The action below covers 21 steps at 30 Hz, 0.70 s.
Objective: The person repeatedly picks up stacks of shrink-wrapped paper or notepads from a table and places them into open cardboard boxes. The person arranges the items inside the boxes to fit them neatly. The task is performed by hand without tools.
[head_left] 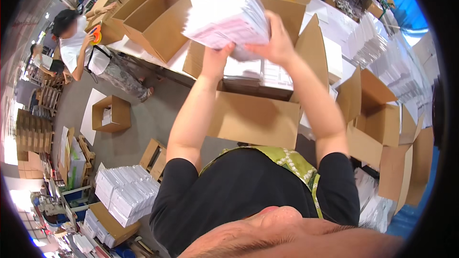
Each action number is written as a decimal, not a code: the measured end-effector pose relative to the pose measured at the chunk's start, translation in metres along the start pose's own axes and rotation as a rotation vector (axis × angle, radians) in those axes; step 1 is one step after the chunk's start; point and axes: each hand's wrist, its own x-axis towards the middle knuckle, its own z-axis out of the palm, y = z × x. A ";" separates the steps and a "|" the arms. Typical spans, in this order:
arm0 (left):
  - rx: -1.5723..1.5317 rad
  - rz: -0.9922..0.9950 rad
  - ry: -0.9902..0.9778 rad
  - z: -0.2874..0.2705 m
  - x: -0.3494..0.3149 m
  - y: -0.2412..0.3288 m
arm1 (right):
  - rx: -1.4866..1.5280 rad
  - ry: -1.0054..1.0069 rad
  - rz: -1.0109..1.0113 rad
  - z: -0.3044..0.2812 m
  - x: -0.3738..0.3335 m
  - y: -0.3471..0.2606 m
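Both my arms reach forward, holding up a thick stack of white printed packets (pixel 227 16) above an open cardboard box. My left hand (pixel 219 59) grips the stack's near lower edge, with the thumb showing and the other fingers hidden. On the right side, my right hand (pixel 276 43) clasps the stack with its thumb across the near face. Beneath, the open box (pixel 256 117) has its near flap folded out toward me. White packets (pixel 277 75) lie inside it in side-by-side piles.
Open empty cartons (pixel 158 21) stand on the table at left, another carton (pixel 375 110) at right. Piles of white packets (pixel 366 38) sit far right, another pile (pixel 128 192) lower left. A person (pixel 88 50) holding an orange tape roll (pixel 97 34) works at left. A small box (pixel 111 113) rests on the floor.
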 end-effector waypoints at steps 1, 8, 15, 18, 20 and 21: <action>0.123 0.067 0.115 0.007 -0.005 0.013 | -0.107 -0.065 -0.082 -0.022 0.021 -0.017; 1.352 0.740 0.441 0.075 -0.037 0.146 | -0.993 -0.428 -0.840 -0.093 0.119 -0.094; 0.814 0.368 0.107 0.101 0.003 0.070 | -1.284 -0.705 -0.962 -0.059 0.101 -0.077; 0.047 -0.036 -0.014 0.069 0.013 0.037 | -1.079 0.003 -0.802 -0.068 0.069 -0.067; -0.301 -0.348 0.063 0.050 0.012 0.002 | -0.635 0.187 -0.259 -0.066 0.039 -0.053; -0.399 -0.443 0.080 0.051 0.011 -0.004 | -0.297 0.261 0.119 -0.057 0.010 -0.041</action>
